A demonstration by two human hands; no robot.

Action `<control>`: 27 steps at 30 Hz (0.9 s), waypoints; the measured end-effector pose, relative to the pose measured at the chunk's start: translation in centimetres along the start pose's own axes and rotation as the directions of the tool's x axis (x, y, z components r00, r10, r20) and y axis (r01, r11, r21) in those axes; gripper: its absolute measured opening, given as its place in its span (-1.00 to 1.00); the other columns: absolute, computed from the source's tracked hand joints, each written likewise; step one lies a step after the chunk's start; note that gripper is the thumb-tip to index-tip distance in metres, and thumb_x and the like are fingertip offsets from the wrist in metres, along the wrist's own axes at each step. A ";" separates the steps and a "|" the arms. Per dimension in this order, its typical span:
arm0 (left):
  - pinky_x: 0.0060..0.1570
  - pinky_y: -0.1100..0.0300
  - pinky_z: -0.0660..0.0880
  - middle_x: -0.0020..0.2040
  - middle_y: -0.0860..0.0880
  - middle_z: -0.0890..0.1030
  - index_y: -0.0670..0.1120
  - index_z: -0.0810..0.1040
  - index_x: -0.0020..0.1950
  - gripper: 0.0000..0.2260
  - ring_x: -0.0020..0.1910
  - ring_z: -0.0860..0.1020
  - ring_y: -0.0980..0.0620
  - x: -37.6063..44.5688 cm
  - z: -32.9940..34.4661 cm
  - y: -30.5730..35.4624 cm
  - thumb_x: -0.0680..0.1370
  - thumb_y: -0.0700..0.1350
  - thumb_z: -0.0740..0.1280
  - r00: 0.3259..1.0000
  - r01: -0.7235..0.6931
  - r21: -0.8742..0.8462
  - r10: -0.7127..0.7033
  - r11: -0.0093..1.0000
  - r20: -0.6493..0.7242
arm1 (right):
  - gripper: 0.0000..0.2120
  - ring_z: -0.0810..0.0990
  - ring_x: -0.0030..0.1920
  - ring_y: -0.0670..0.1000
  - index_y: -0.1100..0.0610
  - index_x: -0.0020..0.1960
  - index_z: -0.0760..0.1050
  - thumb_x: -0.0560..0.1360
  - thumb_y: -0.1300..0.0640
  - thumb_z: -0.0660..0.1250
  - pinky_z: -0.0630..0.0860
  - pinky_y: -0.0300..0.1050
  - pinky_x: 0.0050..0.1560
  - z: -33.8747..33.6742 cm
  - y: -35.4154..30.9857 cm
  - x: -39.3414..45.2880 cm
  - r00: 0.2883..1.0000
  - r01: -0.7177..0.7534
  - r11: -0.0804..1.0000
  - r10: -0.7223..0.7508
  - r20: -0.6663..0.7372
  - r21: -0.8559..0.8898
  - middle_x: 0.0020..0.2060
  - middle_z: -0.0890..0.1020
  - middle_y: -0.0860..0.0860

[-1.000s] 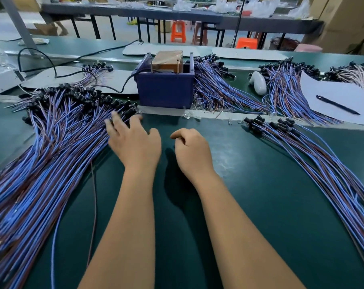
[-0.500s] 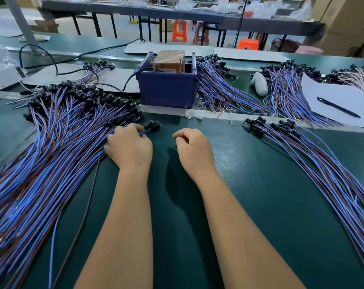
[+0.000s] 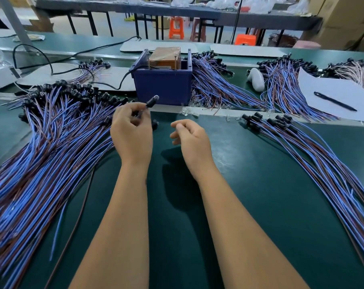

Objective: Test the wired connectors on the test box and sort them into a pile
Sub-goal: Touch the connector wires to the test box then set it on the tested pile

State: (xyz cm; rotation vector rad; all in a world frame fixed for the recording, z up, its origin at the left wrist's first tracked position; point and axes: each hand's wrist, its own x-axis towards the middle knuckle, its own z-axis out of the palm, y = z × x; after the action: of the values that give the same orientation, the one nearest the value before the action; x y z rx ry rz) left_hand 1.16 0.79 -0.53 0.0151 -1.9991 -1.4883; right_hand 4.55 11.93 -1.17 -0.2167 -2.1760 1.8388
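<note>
Left fingers (image 3: pixel 135 110) pinching connector (image 3: pixel 152 103); right fingers (image 3: pixel 180 130) loosely curled.

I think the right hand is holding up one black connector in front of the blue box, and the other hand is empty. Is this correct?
Not quite: the hands are swapped. In the head view, the left hand pinches the black connector and holds it up in front of the blue box. The right hand is the empty one, its fingers loosely curled above the green table.

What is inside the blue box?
The blue box holds a brown block with two upright metal pins. Its lower part and the floor are hidden by the front wall.
</note>
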 end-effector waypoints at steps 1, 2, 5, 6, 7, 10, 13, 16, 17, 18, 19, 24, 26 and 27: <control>-0.19 0.35 0.45 -0.12 0.02 0.60 -0.04 0.58 -0.07 -0.92 -0.29 0.49 0.22 -0.1 0.3 0.6 0.59 -0.20 0.35 0.994 0.104 -0.220 -0.095 0.970 0.050 | -0.77 0.57 -0.25 0.01 0.07 0.01 0.55 0.65 0.09 0.12 0.51 -0.10 -0.12 0.0 -0.2 0.1 1.000 -0.030 0.991 0.029 0.012 0.127 -0.24 0.61 0.05; -0.15 0.27 0.51 -0.15 0.00 0.62 -0.06 0.58 -0.09 -0.88 -0.24 0.55 0.18 -0.3 0.6 1.4 0.59 -0.25 0.33 0.969 0.243 -0.451 -0.193 0.859 0.155 | -0.71 0.58 -0.26 0.01 0.09 0.06 0.54 0.67 0.03 0.07 0.50 -0.13 -0.14 -0.1 -0.4 0.2 0.997 -0.068 0.968 0.060 0.040 0.241 -0.24 0.62 0.07; -0.13 0.23 0.58 -0.16 -0.06 0.68 -0.11 0.67 -0.17 -0.72 -0.18 0.64 0.06 -1.1 1.1 2.8 0.59 -0.30 0.21 0.826 0.556 -0.727 -0.174 0.403 0.536 | -0.47 0.62 -0.19 0.05 0.13 0.13 0.54 0.68 -0.15 -0.11 0.51 -0.02 -0.02 -0.5 -0.8 0.3 0.976 -0.190 0.893 0.129 0.174 0.407 -0.23 0.64 0.10; -0.14 0.23 0.58 -0.17 -0.07 0.69 -0.12 0.69 -0.19 -0.69 -0.18 0.65 0.04 -1.4 1.1 3.0 0.58 -0.26 0.18 0.773 0.618 -0.704 -0.108 0.350 0.625 | -0.41 0.62 -0.12 0.08 0.15 0.14 0.55 0.67 -0.18 -0.14 0.52 0.02 0.06 -0.7 -0.8 0.3 0.967 -0.221 0.872 0.137 0.215 0.436 -0.18 0.64 0.13; -0.16 0.23 0.58 -0.18 -0.08 0.69 -0.13 0.70 -0.22 -0.68 -0.20 0.65 0.02 -1.6 1.1 3.2 0.57 -0.22 0.18 0.717 0.668 -0.663 -0.052 0.338 0.696 | -0.37 0.62 -0.06 0.09 0.16 0.13 0.57 0.66 -0.20 -0.16 0.52 0.03 0.12 -0.9 -0.9 0.4 0.959 -0.247 0.843 0.141 0.246 0.478 -0.11 0.64 0.17; -0.33 0.32 0.55 -0.28 -0.07 0.68 -0.14 0.69 -0.32 -0.65 -0.35 0.63 0.06 -1.7 0.7 3.4 0.53 -0.14 0.19 0.563 0.747 -0.510 0.004 0.428 0.827 | -0.41 0.58 -0.15 0.08 0.22 0.06 0.58 0.68 -0.14 -0.10 0.56 -0.18 -0.16 -1.7 -1.4 0.5 0.952 -0.289 0.719 0.149 0.266 0.632 -0.14 0.57 0.23; -0.43 0.33 0.48 -0.40 -0.03 0.62 -0.08 0.62 -0.45 -0.66 -0.44 0.58 0.05 -1.9 0.5 3.4 0.47 -0.10 0.18 0.416 0.737 -0.348 0.017 0.579 0.909 | -0.62 0.42 -0.56 -0.07 0.22 0.06 0.51 0.68 -0.03 0.03 0.32 -0.31 -0.60 -2.3 -1.5 0.5 0.948 -0.313 0.685 0.186 0.258 0.658 -0.47 0.51 0.04; -0.30 0.22 0.52 -0.39 -0.05 0.63 -0.08 0.62 -0.45 -0.71 -0.41 0.60 0.01 -1.8 0.3 3.0 0.41 -0.03 0.23 0.266 0.694 -0.165 -0.037 0.701 0.963 | -0.81 0.43 -0.54 -0.02 0.20 0.11 0.51 0.64 0.13 0.17 0.36 -0.27 -0.57 -2.6 -1.2 0.5 0.963 -0.267 0.714 0.187 0.192 0.648 -0.47 0.56 0.02; -0.23 0.19 0.55 -0.35 -0.07 0.65 -0.09 0.63 -0.42 -0.70 -0.36 0.62 -0.01 -1.7 0.3 2.7 0.43 -0.03 0.23 0.237 0.683 -0.118 -0.065 0.721 0.969 | -0.83 0.49 -0.46 0.00 0.20 0.11 0.52 0.63 0.17 0.20 0.46 -0.24 -0.49 -2.7 -1.1 0.6 0.970 -0.245 0.727 0.186 0.159 0.642 -0.40 0.60 0.03; -0.18 0.16 0.57 -0.31 -0.09 0.66 -0.09 0.65 -0.39 -0.66 -0.31 0.65 -0.02 -1.7 0.3 2.5 0.47 -0.02 0.20 0.224 0.678 -0.091 -0.087 0.730 0.971 | -0.84 0.53 -0.40 0.01 0.20 0.12 0.54 0.62 0.20 0.22 0.53 -0.23 -0.41 -2.8 -1.0 0.6 0.973 -0.228 0.732 0.185 0.136 0.641 -0.35 0.63 0.03; -0.15 0.16 0.60 -0.28 -0.10 0.68 -0.09 0.66 -0.38 -0.63 -0.26 0.67 -0.04 -1.7 0.3 2.4 0.50 -0.01 0.18 0.232 0.674 -0.086 -0.100 0.734 0.968 | -0.85 0.55 -0.38 0.00 0.20 0.11 0.55 0.61 0.21 0.24 0.56 -0.24 -0.36 -2.9 -0.9 0.7 0.976 -0.217 0.730 0.180 0.123 0.648 -0.34 0.64 0.03; -0.25 0.20 0.57 -0.41 0.00 0.59 -0.03 0.52 -0.46 -0.58 -0.29 0.66 -0.01 -1.6 1.4 2.1 0.61 -0.07 0.18 0.599 0.640 -0.219 -0.299 0.736 0.743 | -0.87 0.50 -0.43 -0.08 0.13 -0.01 0.57 0.59 0.27 0.26 0.45 -0.26 -0.38 -3.2 -0.7 0.9 0.988 -0.152 0.776 0.128 0.083 0.612 -0.33 0.65 0.01; -0.30 0.23 0.55 -0.39 0.02 0.58 -0.06 0.55 -0.32 -0.67 -0.32 0.63 0.03 -1.2 1.6 1.5 0.63 -0.08 0.20 0.708 0.628 -0.279 -0.383 0.727 0.594 | -0.86 0.50 -0.42 -0.10 0.10 -0.01 0.57 0.58 0.28 0.27 0.42 -0.25 -0.31 -3.2 -0.6 0.9 0.986 -0.162 0.790 0.115 0.117 0.591 -0.33 0.66 0.00; -0.31 0.23 0.55 -0.34 0.02 0.61 -0.07 0.59 -0.22 -0.73 -0.30 0.63 0.04 -1.1 1.7 1.2 0.63 -0.08 0.21 0.737 0.613 -0.303 -0.390 0.729 0.552 | -0.85 0.50 -0.41 -0.10 0.09 0.00 0.56 0.57 0.28 0.27 0.41 -0.25 -0.29 -3.1 -0.6 0.9 0.984 -0.169 0.794 0.103 0.145 0.585 -0.32 0.67 0.01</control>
State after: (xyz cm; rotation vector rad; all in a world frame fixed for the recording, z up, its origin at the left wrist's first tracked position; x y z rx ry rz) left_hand 1.61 3.07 -0.27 0.0292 -2.0104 -2.5317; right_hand 4.70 15.01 0.03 -0.1423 -1.5489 2.5625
